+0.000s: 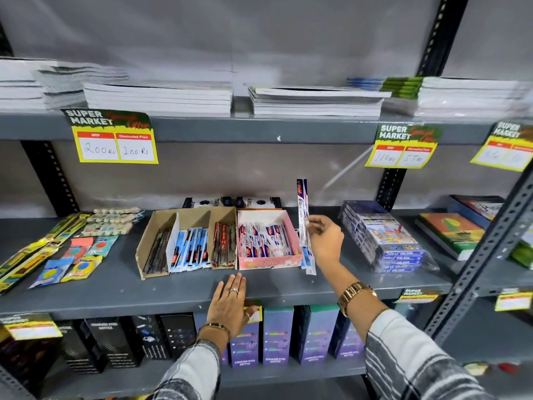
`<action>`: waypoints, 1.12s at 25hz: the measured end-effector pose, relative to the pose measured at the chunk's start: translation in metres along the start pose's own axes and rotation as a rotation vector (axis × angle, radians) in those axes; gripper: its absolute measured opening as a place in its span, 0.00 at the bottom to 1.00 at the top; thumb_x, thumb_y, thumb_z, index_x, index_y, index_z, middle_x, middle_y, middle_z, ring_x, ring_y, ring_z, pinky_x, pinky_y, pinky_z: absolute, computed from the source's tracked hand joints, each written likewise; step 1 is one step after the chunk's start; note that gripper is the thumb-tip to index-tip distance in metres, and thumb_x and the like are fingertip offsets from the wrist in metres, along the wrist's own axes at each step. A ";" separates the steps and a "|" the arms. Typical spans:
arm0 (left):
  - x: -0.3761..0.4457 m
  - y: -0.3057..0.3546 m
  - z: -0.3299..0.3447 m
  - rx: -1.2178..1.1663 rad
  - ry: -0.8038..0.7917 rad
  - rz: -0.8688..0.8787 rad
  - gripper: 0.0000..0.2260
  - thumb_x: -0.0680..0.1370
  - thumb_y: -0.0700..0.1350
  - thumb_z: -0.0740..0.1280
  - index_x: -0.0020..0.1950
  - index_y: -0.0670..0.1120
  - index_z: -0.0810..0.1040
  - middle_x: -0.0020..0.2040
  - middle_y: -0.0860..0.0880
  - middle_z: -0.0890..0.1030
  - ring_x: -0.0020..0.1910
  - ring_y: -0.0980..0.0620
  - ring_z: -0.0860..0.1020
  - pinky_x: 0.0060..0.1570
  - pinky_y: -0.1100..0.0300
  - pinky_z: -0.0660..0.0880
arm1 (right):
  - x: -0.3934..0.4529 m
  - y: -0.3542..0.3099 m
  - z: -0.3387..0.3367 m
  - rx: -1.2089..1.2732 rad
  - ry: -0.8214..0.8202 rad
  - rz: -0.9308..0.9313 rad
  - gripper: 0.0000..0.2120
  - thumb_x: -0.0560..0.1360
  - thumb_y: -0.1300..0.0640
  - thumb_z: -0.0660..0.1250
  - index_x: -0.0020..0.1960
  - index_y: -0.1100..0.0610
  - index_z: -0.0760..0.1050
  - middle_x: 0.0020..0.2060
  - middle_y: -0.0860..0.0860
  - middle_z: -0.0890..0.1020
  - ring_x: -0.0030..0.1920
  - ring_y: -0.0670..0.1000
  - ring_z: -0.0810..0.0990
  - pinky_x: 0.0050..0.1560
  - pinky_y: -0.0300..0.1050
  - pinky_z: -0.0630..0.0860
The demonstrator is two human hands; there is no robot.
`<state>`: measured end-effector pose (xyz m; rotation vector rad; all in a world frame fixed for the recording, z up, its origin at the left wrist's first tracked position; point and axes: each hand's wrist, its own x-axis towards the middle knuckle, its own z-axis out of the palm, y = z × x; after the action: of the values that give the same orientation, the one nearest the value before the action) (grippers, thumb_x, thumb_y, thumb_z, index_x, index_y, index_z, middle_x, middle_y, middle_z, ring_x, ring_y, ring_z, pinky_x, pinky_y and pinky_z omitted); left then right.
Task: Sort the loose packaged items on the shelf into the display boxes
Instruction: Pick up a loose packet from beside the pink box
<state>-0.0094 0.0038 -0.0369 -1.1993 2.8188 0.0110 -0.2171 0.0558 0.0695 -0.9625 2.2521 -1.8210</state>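
A pink display box [271, 262] on the grey middle shelf [173, 293] holds several white, blue and red pen packets. Left of it stands a brown cardboard box [150, 243] with three compartments of dark, blue and red packets. My right hand [324, 241] holds a long clear pen packet [302, 209] upright, just right of the pink box. A few more loose packets [308, 262] lie on the shelf below that hand. My left hand [229, 304] rests flat on the shelf's front edge, fingers spread, holding nothing.
Loose eraser and crayon packs [78, 255] lie at the shelf's left. A wrapped stack of colour-set boxes [386, 241] and books [452, 229] sit at the right. Notebook stacks [158, 98] fill the shelf above; bottle boxes [277, 336] stand below. Price tags [114, 140] hang from shelf edges.
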 end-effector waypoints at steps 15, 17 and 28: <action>0.006 -0.012 0.005 -0.059 0.011 -0.005 0.34 0.81 0.59 0.52 0.77 0.40 0.41 0.79 0.43 0.44 0.78 0.45 0.44 0.77 0.51 0.40 | 0.010 0.018 0.063 -0.102 -0.204 0.196 0.07 0.73 0.70 0.67 0.47 0.67 0.83 0.49 0.62 0.85 0.49 0.59 0.83 0.57 0.54 0.79; 0.007 -0.013 0.006 -0.073 0.007 -0.004 0.34 0.81 0.59 0.52 0.77 0.40 0.42 0.79 0.43 0.44 0.78 0.45 0.44 0.77 0.51 0.41 | 0.019 0.023 0.074 -0.167 -0.224 0.220 0.06 0.73 0.69 0.67 0.46 0.67 0.83 0.49 0.61 0.85 0.52 0.60 0.82 0.58 0.53 0.78; 0.008 -0.014 0.009 -0.123 0.029 0.008 0.33 0.81 0.58 0.53 0.77 0.41 0.44 0.79 0.42 0.46 0.78 0.44 0.46 0.77 0.51 0.43 | 0.021 0.026 0.106 -0.533 -0.372 0.095 0.12 0.78 0.64 0.58 0.54 0.67 0.78 0.54 0.61 0.83 0.55 0.58 0.81 0.54 0.47 0.77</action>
<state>-0.0047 -0.0114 -0.0463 -1.2212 2.8855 0.1720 -0.1977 -0.0427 0.0220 -1.1221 2.5104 -0.9094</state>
